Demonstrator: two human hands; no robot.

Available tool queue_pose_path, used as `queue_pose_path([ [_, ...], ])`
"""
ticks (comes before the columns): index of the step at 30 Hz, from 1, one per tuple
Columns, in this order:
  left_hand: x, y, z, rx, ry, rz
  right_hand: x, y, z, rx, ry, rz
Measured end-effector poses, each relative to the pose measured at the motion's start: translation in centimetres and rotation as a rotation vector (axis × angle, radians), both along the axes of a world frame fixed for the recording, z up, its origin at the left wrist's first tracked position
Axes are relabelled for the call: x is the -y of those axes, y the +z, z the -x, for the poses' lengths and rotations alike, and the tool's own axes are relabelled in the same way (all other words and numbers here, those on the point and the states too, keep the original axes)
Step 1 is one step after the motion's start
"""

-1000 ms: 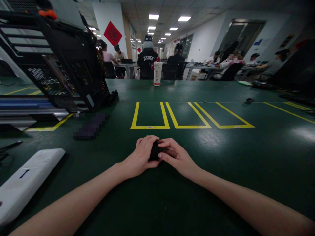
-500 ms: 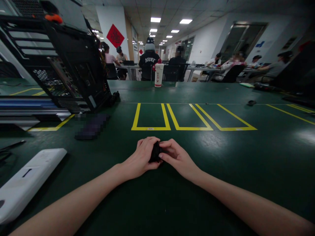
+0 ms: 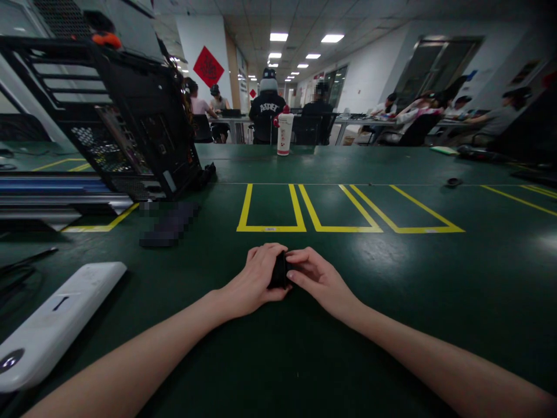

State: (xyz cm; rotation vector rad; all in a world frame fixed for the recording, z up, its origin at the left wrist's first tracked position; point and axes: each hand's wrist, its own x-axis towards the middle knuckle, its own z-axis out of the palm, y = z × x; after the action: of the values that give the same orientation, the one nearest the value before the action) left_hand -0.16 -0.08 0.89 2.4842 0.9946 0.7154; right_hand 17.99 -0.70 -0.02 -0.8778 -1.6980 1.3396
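Note:
A small black cylindrical object (image 3: 279,271) with a raised rim is between my hands, low over the green table. My left hand (image 3: 260,276) wraps round it from the left, with fingers over the top and thumb beneath. From the right, my right hand (image 3: 315,280) pinches at its rimmed end with thumb and fingertips. Much of the object is hidden by the fingers, so its exact kind does not show.
Yellow tape outlines (image 3: 270,229) mark the green table (image 3: 300,360). At left are an open computer case (image 3: 130,116), a blurred dark flat object (image 3: 169,225) and a white device (image 3: 65,322). A white bottle (image 3: 284,134) stands behind; a black ring (image 3: 454,182) lies right.
The whole view has shifted slightly, with things appearing a little further right. My hands keep the same hold on the black object; its rim shows slightly more clearly.

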Motion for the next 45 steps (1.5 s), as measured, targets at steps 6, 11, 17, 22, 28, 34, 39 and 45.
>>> queue_pose_path([
  [6, 0.2, 0.73, 0.01, -0.031, -0.02, 0.031, 0.02, 0.16, -0.15, 0.091, -0.015, 0.032],
  [11, 0.16, 0.5, 0.07, -0.043, -0.011, 0.029, 0.18, 0.29, -0.21, 0.03, 0.042, 0.0],
  [17, 0.08, 0.4, -0.11, -0.032, -0.013, -0.002, 0.03, -0.01, -0.07, 0.027, 0.016, 0.048],
  [22, 0.13, 0.56, -0.02, -0.038, -0.014, 0.02, -0.04, -0.17, -0.25, 0.062, 0.027, 0.033],
  [28, 0.12, 0.47, 0.07, -0.039, -0.019, 0.025, 0.1, -0.18, -0.23, -0.023, 0.055, -0.003],
  [34, 0.15, 0.59, 0.0, -0.039, -0.018, 0.031, -0.11, -0.16, -0.25, 0.05, 0.029, 0.073],
  [39, 0.14, 0.42, 0.08, -0.041, -0.013, 0.037, -0.38, -0.34, -0.53, -0.007, 0.111, 0.046],
  [45, 0.02, 0.32, 0.01, -0.038, -0.013, 0.009, -0.51, -0.11, -0.44, -0.031, 0.057, 0.114],
])
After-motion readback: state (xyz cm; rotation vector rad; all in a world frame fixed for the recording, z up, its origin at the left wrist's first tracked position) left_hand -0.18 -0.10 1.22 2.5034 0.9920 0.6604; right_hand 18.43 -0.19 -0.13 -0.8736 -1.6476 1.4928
